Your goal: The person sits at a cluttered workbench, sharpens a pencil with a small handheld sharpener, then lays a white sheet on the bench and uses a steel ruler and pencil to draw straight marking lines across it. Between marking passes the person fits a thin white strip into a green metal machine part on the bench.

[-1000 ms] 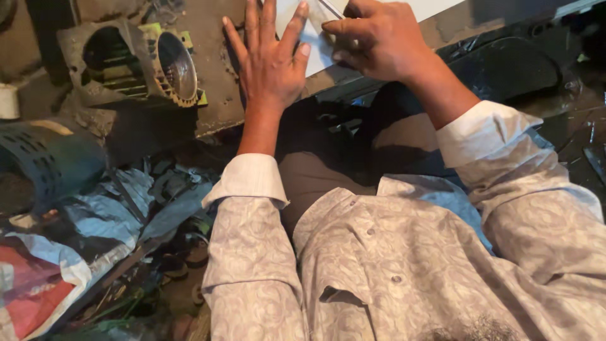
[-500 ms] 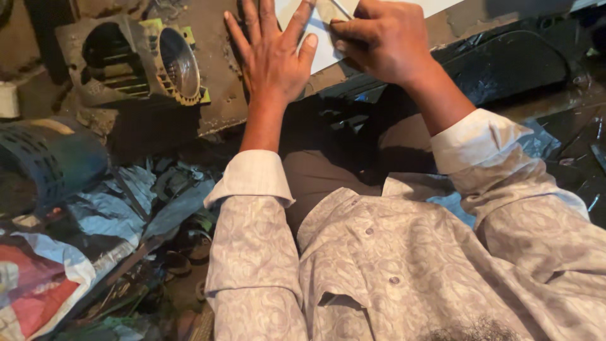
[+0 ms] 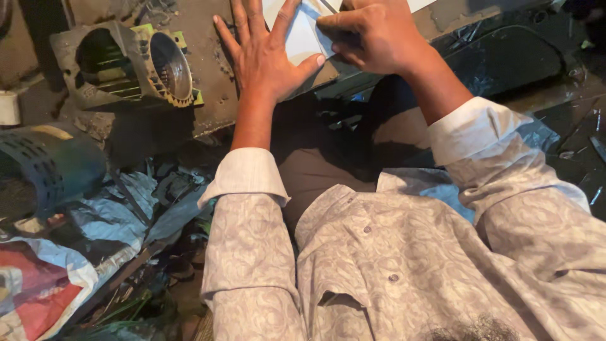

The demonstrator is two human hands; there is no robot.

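A grimy motor-repair workshop: a bare grey cast-metal motor housing (image 3: 129, 69) lies on the stained brown bench (image 3: 214, 95) at far left, a dark blue ribbed fan cover (image 3: 47, 170) sits left, with crumpled plastic sheeting (image 3: 120, 215) and scraps below.

Under your hands lies a smooth, matt white paper sheet (image 3: 302, 35) on a rough, stained table (image 3: 214, 95). The motor housing (image 3: 129, 66) beside you is dull, grimy cast metal. Your patterned shirt (image 3: 391, 265) is soft matt cloth.

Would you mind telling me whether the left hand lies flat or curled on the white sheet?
Flat: the left hand lies palm down, fingers spread, on the white sheet.
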